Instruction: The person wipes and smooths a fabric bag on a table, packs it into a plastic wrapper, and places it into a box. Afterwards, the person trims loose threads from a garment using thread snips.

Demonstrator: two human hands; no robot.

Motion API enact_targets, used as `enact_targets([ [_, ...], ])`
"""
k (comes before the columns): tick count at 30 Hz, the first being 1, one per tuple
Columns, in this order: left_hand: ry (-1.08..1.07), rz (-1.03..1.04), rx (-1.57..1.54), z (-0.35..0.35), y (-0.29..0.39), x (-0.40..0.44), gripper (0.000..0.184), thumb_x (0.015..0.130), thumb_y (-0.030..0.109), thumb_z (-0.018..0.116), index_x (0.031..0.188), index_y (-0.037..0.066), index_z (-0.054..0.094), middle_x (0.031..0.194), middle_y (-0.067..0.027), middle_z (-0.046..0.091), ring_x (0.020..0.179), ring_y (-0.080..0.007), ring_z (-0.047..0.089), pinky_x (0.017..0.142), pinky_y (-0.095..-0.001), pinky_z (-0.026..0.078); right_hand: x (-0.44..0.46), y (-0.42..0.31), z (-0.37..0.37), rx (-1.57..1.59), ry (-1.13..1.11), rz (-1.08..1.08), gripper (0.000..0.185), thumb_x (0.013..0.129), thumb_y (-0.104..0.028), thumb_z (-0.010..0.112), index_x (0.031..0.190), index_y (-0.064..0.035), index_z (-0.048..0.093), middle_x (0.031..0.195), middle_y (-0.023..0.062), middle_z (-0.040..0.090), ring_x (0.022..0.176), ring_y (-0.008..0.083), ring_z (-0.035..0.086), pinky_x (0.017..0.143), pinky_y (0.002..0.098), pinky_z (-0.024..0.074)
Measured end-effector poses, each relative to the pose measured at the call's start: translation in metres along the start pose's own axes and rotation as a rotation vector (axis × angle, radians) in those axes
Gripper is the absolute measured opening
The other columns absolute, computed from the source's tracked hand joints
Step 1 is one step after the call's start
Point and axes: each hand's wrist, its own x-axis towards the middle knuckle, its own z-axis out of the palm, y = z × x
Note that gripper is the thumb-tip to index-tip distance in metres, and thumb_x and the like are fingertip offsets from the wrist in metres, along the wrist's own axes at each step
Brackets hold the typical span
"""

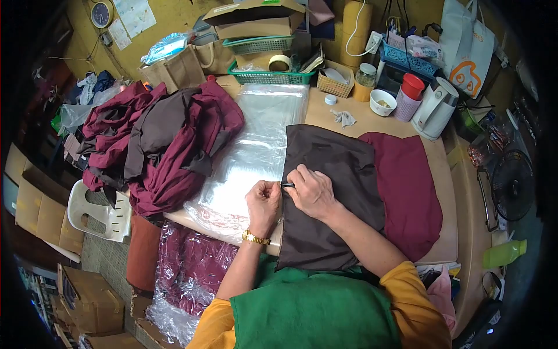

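Note:
A dark brown cloth piece (334, 151) lies flat in front of me, its lower edge hanging toward my lap. My right hand (313, 191) rests on it, fingers closed around a small black tool (287, 185) that points left at the cloth's left edge. The tool's kind is too small to tell. My left hand (264, 202) is pinched closed at that same edge, close to the tool's tip; what lies between its fingers is hidden. Under the brown cloth's right side a maroon cloth (407, 192) sticks out.
Clear plastic bags (256, 128) lie stacked left of the cloth. A heap of maroon and brown garments (168, 139) is at the far left. Behind stand a green basket (273, 77), a bowl (383, 103), a lidded cup (409, 99) and a kettle (436, 107). A white plastic chair (99, 212) is lower left.

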Motion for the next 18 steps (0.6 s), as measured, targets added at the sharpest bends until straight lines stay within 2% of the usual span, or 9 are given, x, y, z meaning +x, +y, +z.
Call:
enact_targets([
  [5,0.029,0.054,0.011,0.001,-0.001,0.000,0.018,0.089,0.009,0.071,0.080,-0.005,0.065,0.066,-0.0046,0.064,0.057,-0.0071,0.053,0.054,-0.0249,0.047,0.001,0.000,0.005,0.007,-0.010,0.014,0.029,0.078,-0.015,0.074,0.094,-0.0077,0.052,0.088,0.0102,0.052,0.072,0.0296,0.061,0.063,0.0404,0.0465],
  [7,0.056,0.136,0.095,0.001,0.001,-0.001,0.017,0.089,0.008,0.071,0.079,-0.005,0.064,0.066,-0.0055,0.064,0.056,-0.0076,0.053,0.054,-0.0249,0.047,0.002,-0.001,0.006,0.032,-0.025,0.016,0.028,0.078,-0.014,0.074,0.093,-0.0071,0.051,0.088,0.0104,0.053,0.072,0.0298,0.061,0.063,0.0404,0.0467],
  [11,0.073,0.119,0.015,0.002,-0.004,0.000,0.018,0.089,0.007,0.070,0.077,-0.004,0.063,0.066,-0.0064,0.064,0.055,-0.0080,0.053,0.053,-0.0252,0.047,0.006,-0.004,0.010,0.025,0.004,-0.012,0.027,0.079,-0.014,0.073,0.093,-0.0069,0.051,0.087,0.0105,0.053,0.070,0.0295,0.061,0.062,0.0392,0.0463],
  [18,0.094,0.210,0.069,0.001,-0.001,-0.001,0.017,0.088,0.006,0.072,0.077,-0.003,0.063,0.066,-0.0058,0.064,0.055,-0.0073,0.053,0.053,-0.0246,0.046,0.005,-0.007,0.008,-0.167,0.049,-0.098,0.023,0.079,-0.013,0.071,0.090,-0.0084,0.052,0.086,0.0083,0.053,0.070,0.0274,0.061,0.060,0.0376,0.0455],
])
